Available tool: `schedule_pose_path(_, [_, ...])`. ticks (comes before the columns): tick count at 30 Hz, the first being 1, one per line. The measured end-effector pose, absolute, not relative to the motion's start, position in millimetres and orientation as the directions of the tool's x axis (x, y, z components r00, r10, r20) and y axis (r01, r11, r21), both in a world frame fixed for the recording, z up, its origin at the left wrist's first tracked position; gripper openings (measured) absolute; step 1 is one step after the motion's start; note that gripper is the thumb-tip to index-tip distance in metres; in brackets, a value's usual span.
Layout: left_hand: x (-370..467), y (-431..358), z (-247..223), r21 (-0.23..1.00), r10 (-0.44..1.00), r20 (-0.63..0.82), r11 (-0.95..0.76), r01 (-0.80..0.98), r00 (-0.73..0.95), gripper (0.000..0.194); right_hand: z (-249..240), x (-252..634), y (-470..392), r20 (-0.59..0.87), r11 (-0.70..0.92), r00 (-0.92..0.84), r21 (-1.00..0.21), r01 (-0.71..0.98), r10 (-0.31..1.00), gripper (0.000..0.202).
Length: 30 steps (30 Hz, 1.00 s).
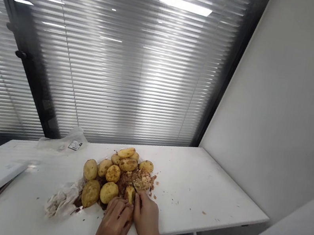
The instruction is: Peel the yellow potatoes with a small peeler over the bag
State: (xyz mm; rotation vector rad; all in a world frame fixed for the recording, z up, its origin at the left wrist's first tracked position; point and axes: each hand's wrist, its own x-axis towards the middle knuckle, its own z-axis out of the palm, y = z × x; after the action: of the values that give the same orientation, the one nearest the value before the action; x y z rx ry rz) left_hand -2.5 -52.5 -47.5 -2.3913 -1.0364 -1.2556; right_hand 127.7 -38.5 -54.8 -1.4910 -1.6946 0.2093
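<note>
Near the table's front edge, my left hand point(116, 220) is closed around the lower end of a partly peeled potato point(129, 194). Against its right side, my right hand point(147, 214) grips a small knife; only its thin dark blade point(134, 187) shows, and the handle is hidden in my fingers. Just beyond my hands lies a heap of brown and pale peelings point(142, 180). Several potatoes sit around it, among them a whole unpeeled one point(91, 193), a round yellowish one point(109, 192) and a long peeled one point(126, 152) on top at the back.
Crumpled white tissue point(63, 200) lies left of the potatoes. A clear plastic bag with a label point(75, 144) rests at the back left of the white table point(189, 179). Scraps dot the tabletop on the right. Window blinds point(129, 68) stand behind, a white wall point(282, 106) at right.
</note>
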Motion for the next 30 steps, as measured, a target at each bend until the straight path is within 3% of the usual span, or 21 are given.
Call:
schedule_pose_path(13, [-8,-47,-55,0.183,0.524,0.803,-0.672,0.717,0.286,0.015,-59,125,-45,0.473,0.253,0.142,-0.674,0.694,0.869,0.031])
schedule_pose_path(20, [-8,-41,-50,0.249,0.559,0.795,-0.656,0.713,0.236,0.012,-60,126,-43,0.474,0.217,0.123,-0.598,0.772,0.872,0.031])
schedule_pose_path(24, [-8,-39,-46,0.25,0.557,0.802,-0.641,0.725,0.215,0.009,-62,126,-43,0.475,0.178,0.192,-0.628,0.757,0.859,0.032])
schedule_pose_path(30, [-9,-39,-44,0.241,0.554,0.804,-0.636,0.734,0.216,0.008,-58,128,-42,0.44,0.273,0.072,-0.669,0.691,0.895,0.031])
